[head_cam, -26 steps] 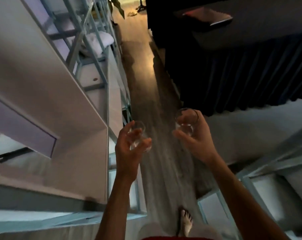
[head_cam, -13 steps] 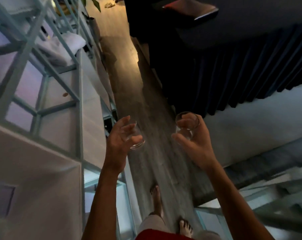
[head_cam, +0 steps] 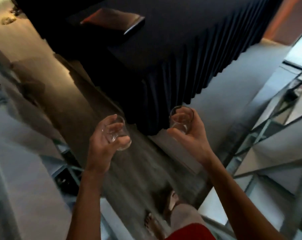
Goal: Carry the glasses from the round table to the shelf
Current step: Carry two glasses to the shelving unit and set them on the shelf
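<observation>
1. Pale shelving (head_cam: 25, 127), far left: heavily blurred. Its dark metal frame is showing lower down.
2. Wood-grain floor (head_cam: 88, 108): running diagonally between the furniture.
3. Left hand (head_cam: 101, 144): arm reaching up and forward, palm turned inward. The fingers (head_cam: 112, 127) are curling round the far side of the left glass (head_cam: 116, 134) and the thumb is pressing its near wall, so the hand is clamping it. The clear tumbler is tipping slightly and hanging in the air above the floor.
4. Worktop (head_cam: 164, 49): draped in a dark pleated cloth and carrying a flat dark item (head_cam: 115, 19) with a reddish edge, possibly a folder. Any print on it is too blurred to read.
5. Bare feet (head_cam: 153, 224): standing on the floor, beside a red garment (head_cam: 190, 231).
6. Right hand (head_cam: 193, 135): arm rising from lower right, with the fingers wrapping the right glass (head_cam: 180, 122) and the thumb closing on its near side. This clear tumbler is being held upright in the air, near the cloth's corner and well apart from the left one.
7. Metal shelf frame (head_cam: 267, 129), right: grey struts crossing pale panels.
</observation>
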